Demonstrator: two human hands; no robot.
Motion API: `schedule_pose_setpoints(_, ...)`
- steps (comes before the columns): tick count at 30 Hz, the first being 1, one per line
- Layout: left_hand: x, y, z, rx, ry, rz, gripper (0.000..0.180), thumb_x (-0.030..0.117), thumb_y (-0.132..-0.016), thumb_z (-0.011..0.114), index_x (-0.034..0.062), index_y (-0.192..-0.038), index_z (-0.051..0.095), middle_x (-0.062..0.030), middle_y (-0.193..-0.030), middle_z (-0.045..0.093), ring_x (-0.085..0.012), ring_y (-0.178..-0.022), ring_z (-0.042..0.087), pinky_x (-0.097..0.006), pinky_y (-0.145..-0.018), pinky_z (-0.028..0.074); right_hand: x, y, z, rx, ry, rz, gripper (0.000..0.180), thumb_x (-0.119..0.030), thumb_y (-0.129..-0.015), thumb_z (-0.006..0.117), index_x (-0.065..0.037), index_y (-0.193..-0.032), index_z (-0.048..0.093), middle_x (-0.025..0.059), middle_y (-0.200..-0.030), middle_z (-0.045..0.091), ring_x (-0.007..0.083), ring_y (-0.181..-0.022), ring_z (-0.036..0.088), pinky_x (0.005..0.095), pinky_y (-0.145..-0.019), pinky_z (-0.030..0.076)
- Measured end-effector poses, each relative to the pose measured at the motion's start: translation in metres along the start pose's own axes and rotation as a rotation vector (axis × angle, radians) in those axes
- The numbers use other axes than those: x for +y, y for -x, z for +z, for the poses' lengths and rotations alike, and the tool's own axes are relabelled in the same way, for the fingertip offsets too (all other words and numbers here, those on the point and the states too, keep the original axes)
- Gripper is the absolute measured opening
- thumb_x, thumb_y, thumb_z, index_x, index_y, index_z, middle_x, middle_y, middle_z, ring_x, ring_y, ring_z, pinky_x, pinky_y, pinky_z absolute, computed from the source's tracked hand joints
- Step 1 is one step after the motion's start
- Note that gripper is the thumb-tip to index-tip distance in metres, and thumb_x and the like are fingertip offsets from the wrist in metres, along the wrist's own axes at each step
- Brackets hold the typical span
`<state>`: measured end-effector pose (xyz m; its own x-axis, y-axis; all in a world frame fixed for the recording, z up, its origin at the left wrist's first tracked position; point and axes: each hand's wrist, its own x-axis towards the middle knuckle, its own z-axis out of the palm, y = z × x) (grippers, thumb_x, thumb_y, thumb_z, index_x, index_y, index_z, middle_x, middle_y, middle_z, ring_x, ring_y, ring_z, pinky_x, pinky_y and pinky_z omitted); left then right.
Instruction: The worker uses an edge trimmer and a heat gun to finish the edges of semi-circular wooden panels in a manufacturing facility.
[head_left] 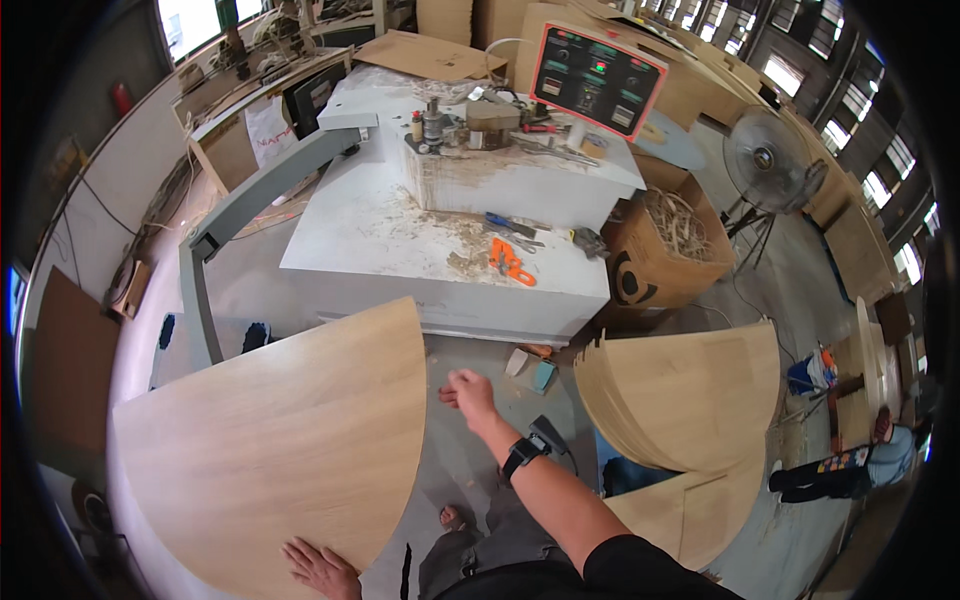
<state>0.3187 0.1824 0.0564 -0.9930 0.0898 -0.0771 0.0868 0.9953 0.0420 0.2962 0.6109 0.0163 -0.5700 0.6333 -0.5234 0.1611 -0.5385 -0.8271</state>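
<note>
A pale wooden panel [290,440], rounded on one side, lies flat at the lower left. My left hand [320,570] rests open on it near its front edge, fingers stretched over the surface. Just off the panel's right edge, my right hand [468,395] hangs in the air with its fingers curled together; whether anything is between them I cannot make out. A black watch-like band [522,455] sits on the right wrist. On my right lies a stack of similar rounded wooden sheets [690,390], with another pale sheet [690,515] below it.
Ahead stands a white machine table [350,235] with sawdust, orange-handled scissors [512,262] and a control panel [598,80]. A grey arm [270,180] reaches down on the left. A cardboard box [665,245] of scraps and a fan [765,155] stand right. Another person [850,465] is far right.
</note>
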Motion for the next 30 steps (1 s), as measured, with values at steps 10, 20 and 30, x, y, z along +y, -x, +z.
schedule_pose_setpoints(10,0.075,-0.071,-0.016,-0.095,0.041,0.461,0.084,0.060,-0.097,0.032,-0.0032,-0.152,0.021,-0.0290,-0.158,0.013,-0.0442,-0.148,0.007,-0.060,-0.118,0.002,-0.065,-0.319,-0.153,0.443,1.003,-0.266,0.052,-0.008,-0.074,0.062,-0.006,-0.126,0.057,0.0204,-0.125,0.060,0.0377,-0.119,0.055,0.0438,-0.101,0.043)
schedule_pose_setpoints(20,0.126,-0.110,-0.014,-0.072,0.073,0.301,0.080,0.055,-0.098,0.033,-0.0019,-0.152,0.021,-0.0302,-0.157,0.014,-0.0486,-0.146,0.012,-0.062,-0.116,0.007,-0.075,-0.417,-0.170,0.305,1.445,-0.312,0.073,-0.004,-0.064,0.071,-0.004,-0.131,0.042,0.0214,-0.117,0.056,0.0429,-0.109,0.054,0.0486,-0.094,0.046)
schedule_pose_setpoints(30,0.142,-0.127,-0.023,-0.011,0.248,0.439,0.078,0.058,-0.092,0.046,0.0031,-0.148,0.037,-0.0242,-0.156,0.027,-0.0414,-0.146,0.019,-0.061,-0.117,0.008,-0.097,-0.307,-0.075,-0.306,-0.273,-0.067,0.024,-0.014,-0.085,0.070,-0.011,-0.105,0.057,0.0021,-0.077,0.057,0.0162,-0.077,0.059,0.0296,-0.063,0.049)
